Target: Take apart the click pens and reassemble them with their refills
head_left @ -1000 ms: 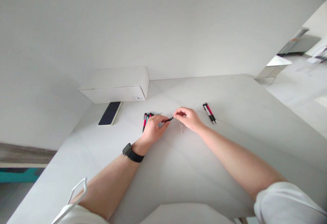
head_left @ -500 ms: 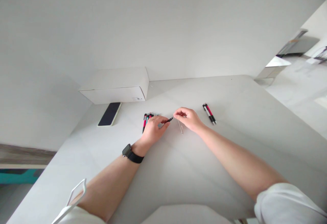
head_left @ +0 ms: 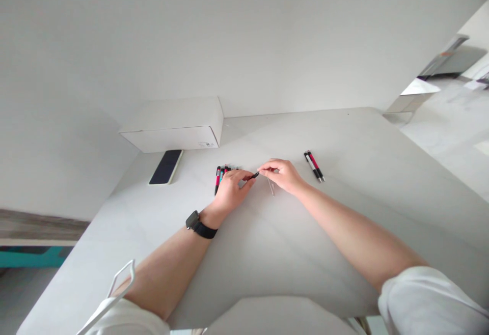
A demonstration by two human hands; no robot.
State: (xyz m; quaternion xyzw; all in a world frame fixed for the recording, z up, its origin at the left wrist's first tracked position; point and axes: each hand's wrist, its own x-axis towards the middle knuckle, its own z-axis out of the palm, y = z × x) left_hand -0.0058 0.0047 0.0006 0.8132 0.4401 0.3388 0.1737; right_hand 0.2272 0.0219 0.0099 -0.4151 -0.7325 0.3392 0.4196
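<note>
Between the thumb and fingers of my left hand [head_left: 231,190] is a short black pen part [head_left: 254,175], pointing up and to the right. My right hand [head_left: 283,175] is closed in a pinch at its far end; whatever lies between those fingertips is too small to make out. Under the right hand, a thin pale rod like a pen refill [head_left: 271,187] lies on the table, partly covered. Several pens [head_left: 218,178] with black, pink and teal parts lie behind my left hand, which hides most of them. Two more pens [head_left: 314,167], one white and one pink, rest right of my right hand.
On the white table [head_left: 298,253], a dark-screened phone [head_left: 166,167] lies at the left, in front of a long white box [head_left: 171,140] against the wall. A black watch [head_left: 200,224] is on my left wrist. A chair back or similar pale edge shows at the bottom.
The view has shifted slightly, so the table and objects appear a little higher. My hands stay together at the black pen part, the right fingertips still at its end.
</note>
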